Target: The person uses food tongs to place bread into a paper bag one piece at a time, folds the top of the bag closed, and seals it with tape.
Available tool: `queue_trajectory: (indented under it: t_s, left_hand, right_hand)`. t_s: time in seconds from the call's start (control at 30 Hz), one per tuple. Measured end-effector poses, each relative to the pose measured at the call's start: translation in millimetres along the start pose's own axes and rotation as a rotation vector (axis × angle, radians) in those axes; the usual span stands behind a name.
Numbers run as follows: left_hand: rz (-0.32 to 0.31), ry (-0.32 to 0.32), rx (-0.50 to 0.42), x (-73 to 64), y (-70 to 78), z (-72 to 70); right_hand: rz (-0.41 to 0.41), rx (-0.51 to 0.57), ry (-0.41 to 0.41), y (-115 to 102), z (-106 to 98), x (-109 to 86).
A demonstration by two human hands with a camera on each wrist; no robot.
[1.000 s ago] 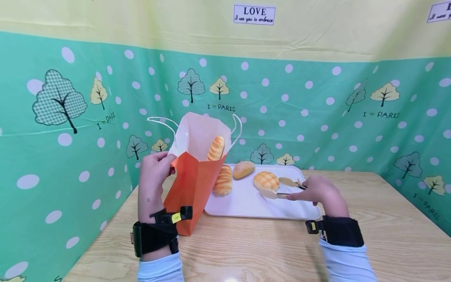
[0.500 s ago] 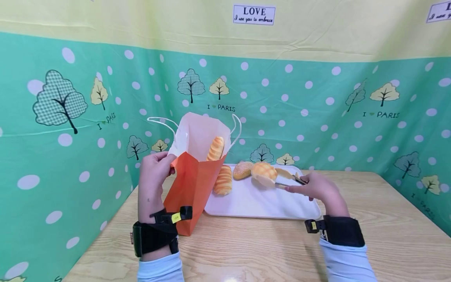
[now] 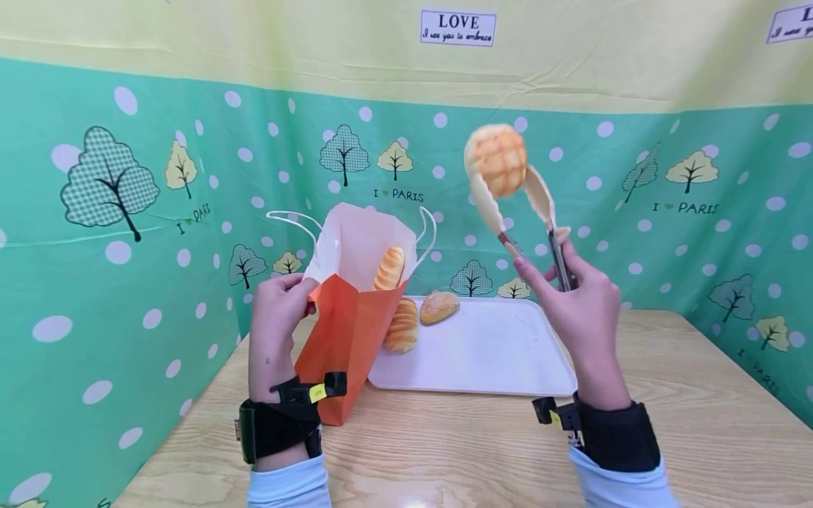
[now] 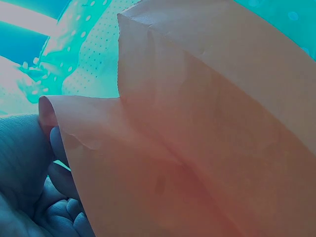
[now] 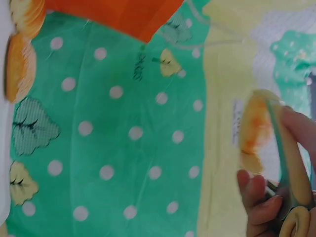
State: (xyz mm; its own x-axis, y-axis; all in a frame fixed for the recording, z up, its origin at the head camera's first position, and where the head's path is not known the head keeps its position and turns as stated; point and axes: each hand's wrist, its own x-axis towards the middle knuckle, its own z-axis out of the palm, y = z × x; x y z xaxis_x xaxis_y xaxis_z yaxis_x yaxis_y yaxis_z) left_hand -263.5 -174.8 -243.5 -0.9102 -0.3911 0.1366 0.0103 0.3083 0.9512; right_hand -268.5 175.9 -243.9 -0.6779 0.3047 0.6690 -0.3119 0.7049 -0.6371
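Note:
My left hand (image 3: pixel 279 307) pinches the upper edge of an orange paper bag (image 3: pixel 346 339) with white string handles; in the left wrist view the bag's paper (image 4: pixel 163 148) fills most of the frame, fingers curled at its edge. A long ridged bread roll (image 3: pixel 389 268) sticks up inside the bag's mouth. High over the tray, my right hand (image 3: pixel 587 303) grips metal tongs (image 3: pixel 560 261) with beige tips. Between those tips is a round bun (image 3: pixel 500 159) with a criss-cross top. The right wrist view shows the bun (image 5: pixel 254 128) blurred beside the fingers.
A white tray (image 3: pixel 489 353) lies on the wooden table (image 3: pixel 457 444). On it are a striped long bread (image 3: pixel 401 326), partly behind the bag, and an oval bread (image 3: pixel 440 307). A green and yellow patterned curtain (image 3: pixel 571 176) surrounds the table at back and sides.
The right hand has closed the tongs on the round bun and lifted it off the tray to well above it. The left hand and the bag have stayed put.

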Motion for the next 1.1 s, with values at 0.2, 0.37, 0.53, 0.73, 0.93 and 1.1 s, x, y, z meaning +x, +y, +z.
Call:
queue_trajectory:
  t_s: [0.2,0.37,0.53,0.73,0.93,1.1]
  left_hand:
    - [-0.004,-0.01,-0.009,0.6,-0.4,-1.5]
    - [-0.003,-0.011,-0.01,1.5,-0.3,-2.5]
    - [-0.006,-0.021,-0.02,2.2,-0.4,-3.3]
    - [-0.013,-0.024,-0.031,3.8,-1.7,-3.3]
    - [-0.019,-0.027,-0.026,5.8,-3.0,-5.1]
    - [-0.023,-0.024,-0.033,6.9,-3.2,-7.0]
  right_hand:
    - [-0.198,0.158,0.142,-39.1,-2.4,-16.8]
    - [-0.333,0.214,0.097,-72.0,-3.6,-34.6]
    - [-0.436,0.212,0.049,-80.0,11.5,-44.5]
    - [-0.417,0.131,-0.043,-67.5,37.5,-51.0]
    - [-0.386,0.057,-0.132,-65.4,45.5,-54.5]
    - [-0.363,0.07,-0.106,-66.3,42.3,-51.5]
